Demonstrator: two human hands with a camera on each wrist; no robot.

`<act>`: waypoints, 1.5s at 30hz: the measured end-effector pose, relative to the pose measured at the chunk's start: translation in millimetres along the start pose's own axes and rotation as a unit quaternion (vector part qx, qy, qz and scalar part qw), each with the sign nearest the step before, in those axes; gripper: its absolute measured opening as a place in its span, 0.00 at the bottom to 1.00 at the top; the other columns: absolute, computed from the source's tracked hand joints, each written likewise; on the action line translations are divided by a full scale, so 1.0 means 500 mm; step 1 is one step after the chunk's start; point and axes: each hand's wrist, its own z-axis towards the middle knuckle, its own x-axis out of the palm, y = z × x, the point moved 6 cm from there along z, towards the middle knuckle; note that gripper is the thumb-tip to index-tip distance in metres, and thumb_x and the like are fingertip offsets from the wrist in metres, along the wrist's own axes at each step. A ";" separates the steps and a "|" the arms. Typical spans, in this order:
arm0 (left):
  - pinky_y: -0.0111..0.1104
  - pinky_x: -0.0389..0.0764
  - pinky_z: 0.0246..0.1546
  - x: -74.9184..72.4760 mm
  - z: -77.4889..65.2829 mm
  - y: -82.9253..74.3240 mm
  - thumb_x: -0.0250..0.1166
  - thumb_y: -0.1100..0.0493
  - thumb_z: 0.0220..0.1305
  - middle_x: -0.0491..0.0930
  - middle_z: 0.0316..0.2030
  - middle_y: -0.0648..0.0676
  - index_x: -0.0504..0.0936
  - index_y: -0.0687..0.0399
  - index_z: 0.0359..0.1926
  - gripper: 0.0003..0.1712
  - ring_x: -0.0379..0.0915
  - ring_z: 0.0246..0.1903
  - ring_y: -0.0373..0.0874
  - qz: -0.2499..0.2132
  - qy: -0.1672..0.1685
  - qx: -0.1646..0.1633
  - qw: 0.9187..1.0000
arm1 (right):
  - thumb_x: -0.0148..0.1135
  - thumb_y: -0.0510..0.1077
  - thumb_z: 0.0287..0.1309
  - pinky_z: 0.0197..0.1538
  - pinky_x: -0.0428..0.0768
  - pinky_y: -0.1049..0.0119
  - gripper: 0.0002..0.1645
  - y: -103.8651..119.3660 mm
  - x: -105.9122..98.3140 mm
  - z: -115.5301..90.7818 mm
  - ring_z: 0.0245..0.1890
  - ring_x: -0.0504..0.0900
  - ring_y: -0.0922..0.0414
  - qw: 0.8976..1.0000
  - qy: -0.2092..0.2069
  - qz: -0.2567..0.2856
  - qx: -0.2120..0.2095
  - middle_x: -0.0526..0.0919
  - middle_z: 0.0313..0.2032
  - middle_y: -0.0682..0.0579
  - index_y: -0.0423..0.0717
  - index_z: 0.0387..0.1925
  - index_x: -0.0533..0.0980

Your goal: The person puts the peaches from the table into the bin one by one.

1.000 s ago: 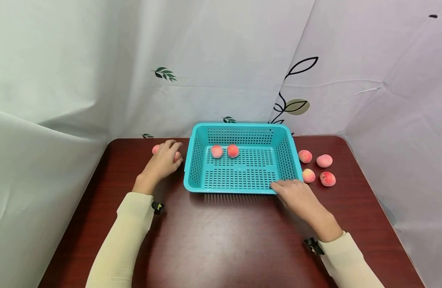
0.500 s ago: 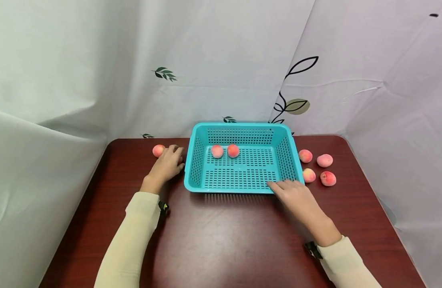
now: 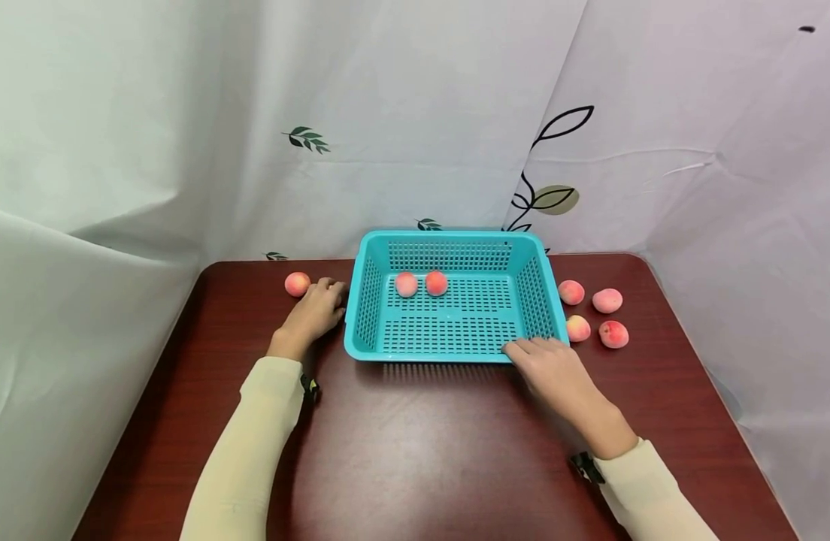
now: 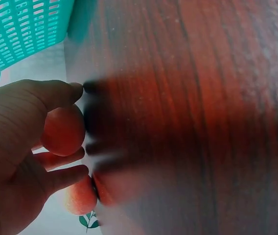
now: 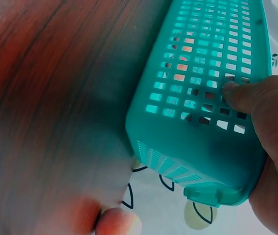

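My left hand (image 3: 313,312) is low over the table, left of the turquoise plastic basket (image 3: 449,359). In the left wrist view, a peach (image 4: 64,129) sits between the thumb and the fingers, with the fingertips down at the tabletop. The head view hides this peach beneath the hand. Just beyond the fingers lies another peach (image 3: 297,284). My right hand (image 3: 550,376) grips the basket's near right rim, its thumb (image 5: 242,95) against the perforated outer wall. Inside the basket are two peaches, a paler one (image 3: 406,285) and a redder one (image 3: 436,283).
Several peaches lie on the table right of the basket, among them a pale pink one (image 3: 607,300) and a red one (image 3: 613,334). The dark red-brown table (image 3: 415,451) ends at a white curtain (image 3: 415,113) behind.
My left hand has shifted right toward the basket and a little nearer, uncovering the peach at its left. The right hand stays at the basket rim.
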 end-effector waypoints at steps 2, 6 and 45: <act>0.58 0.73 0.63 0.002 0.001 0.000 0.63 0.66 0.67 0.73 0.61 0.72 0.77 0.63 0.61 0.22 0.73 0.58 0.71 0.006 -0.009 0.010 1.000 | 0.51 0.33 0.64 0.26 0.69 0.62 0.07 -0.001 0.001 0.000 0.22 0.73 0.54 1.000 -0.002 -0.001 0.001 0.73 0.22 0.54 0.47 0.32 0.71; 0.57 0.75 0.60 0.003 0.002 -0.004 0.62 0.69 0.67 0.75 0.56 0.73 0.78 0.67 0.53 0.14 0.75 0.54 0.71 0.023 -0.026 0.031 0.999 | 0.54 0.32 0.62 0.26 0.68 0.62 0.08 0.000 0.002 0.002 0.21 0.73 0.54 1.000 -0.004 -0.001 0.003 0.72 0.22 0.54 0.47 0.31 0.70; 0.52 0.79 0.52 -0.167 -0.073 -0.106 0.68 0.75 0.61 0.77 0.50 0.71 0.80 0.71 0.51 0.17 0.73 0.50 0.68 0.023 -0.171 0.132 0.976 | 0.60 0.30 0.57 0.26 0.69 0.62 0.13 0.002 0.001 0.007 0.20 0.72 0.54 1.000 0.015 -0.005 0.012 0.70 0.20 0.54 0.47 0.28 0.67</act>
